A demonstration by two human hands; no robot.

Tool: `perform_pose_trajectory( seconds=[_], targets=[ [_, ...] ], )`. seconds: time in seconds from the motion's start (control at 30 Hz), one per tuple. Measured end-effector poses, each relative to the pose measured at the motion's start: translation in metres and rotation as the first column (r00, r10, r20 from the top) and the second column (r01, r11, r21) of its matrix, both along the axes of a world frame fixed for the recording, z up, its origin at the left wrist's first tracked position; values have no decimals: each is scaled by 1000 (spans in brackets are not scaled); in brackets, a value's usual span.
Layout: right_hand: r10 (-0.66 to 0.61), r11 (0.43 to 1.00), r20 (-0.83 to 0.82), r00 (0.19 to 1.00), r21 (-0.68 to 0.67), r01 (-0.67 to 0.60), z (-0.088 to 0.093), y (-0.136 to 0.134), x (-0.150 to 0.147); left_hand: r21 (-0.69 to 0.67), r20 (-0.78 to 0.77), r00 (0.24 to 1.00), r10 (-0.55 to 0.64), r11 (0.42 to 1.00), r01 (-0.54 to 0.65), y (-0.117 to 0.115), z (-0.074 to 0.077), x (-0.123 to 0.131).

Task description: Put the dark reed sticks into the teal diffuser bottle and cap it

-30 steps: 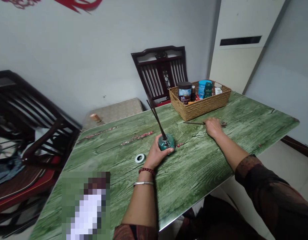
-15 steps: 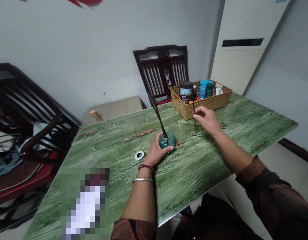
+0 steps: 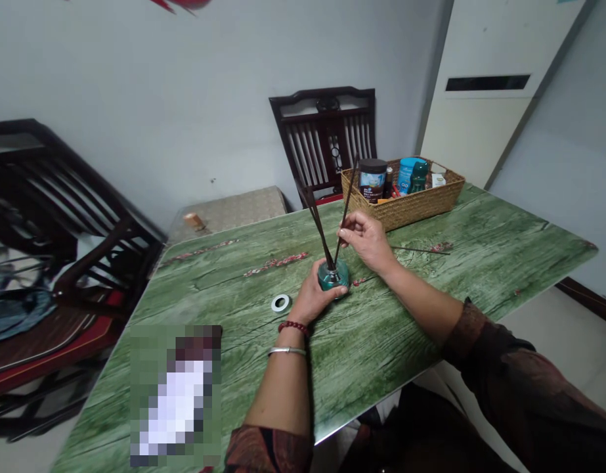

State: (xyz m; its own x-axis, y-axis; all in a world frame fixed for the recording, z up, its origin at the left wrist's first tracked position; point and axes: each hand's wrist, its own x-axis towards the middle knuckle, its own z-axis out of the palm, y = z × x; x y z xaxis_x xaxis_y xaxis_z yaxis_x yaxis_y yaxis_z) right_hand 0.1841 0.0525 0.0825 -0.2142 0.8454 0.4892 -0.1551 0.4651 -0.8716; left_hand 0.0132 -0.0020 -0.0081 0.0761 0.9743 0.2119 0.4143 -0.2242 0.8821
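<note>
My left hand (image 3: 317, 294) is wrapped round a small glass diffuser bottle (image 3: 334, 278) with blue-green liquid, which stands on the green table. Dark reed sticks (image 3: 316, 217) rise from its neck and lean to the left. Between the thumb and fingers of my right hand (image 3: 366, 239) is another dark reed stick (image 3: 350, 197), its lower end at the bottle's mouth; whether it is inside the neck I cannot tell. A white ring (image 3: 281, 303) lies on the table left of the bottle. Right of my right hand lies a loose thin stick (image 3: 423, 250).
A wicker basket (image 3: 415, 211) with tubs and bottles stands at the back right of the green table (image 3: 224, 295). Dark wooden chairs (image 3: 327, 131) stand behind and to the left. A pixelated patch (image 3: 177, 401) covers something at the front left.
My right hand has moved left with the reed stick, from in front of the basket to the bottle. My left hand still holds the bottle. The view has shifted slightly.
</note>
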Motion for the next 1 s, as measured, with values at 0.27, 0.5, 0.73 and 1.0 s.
perform_pose_trajectory(
  seconds=[0.27, 0.5, 0.73, 1.0],
  targets=[
    [-74, 997, 170, 983, 51, 66, -11, -1, -6, 19, 7, 1000, -12, 1000, 12, 2, -4, -2],
    [-252, 951, 496, 831, 285, 119, -25, -5, 14, 26, 34, 999, -27, 999, 27, 4, -5, -2],
    [-477, 871, 857, 194, 432, 232, -52, 23, 114, 4, 12, 1000, -19, 1000, 19, 0, -4, 1],
    [-347, 899, 914, -211, 388, 202, -85, 38, 157, 23, -10, 999, -34, 999, 34, 0, -7, 2]
  ],
)
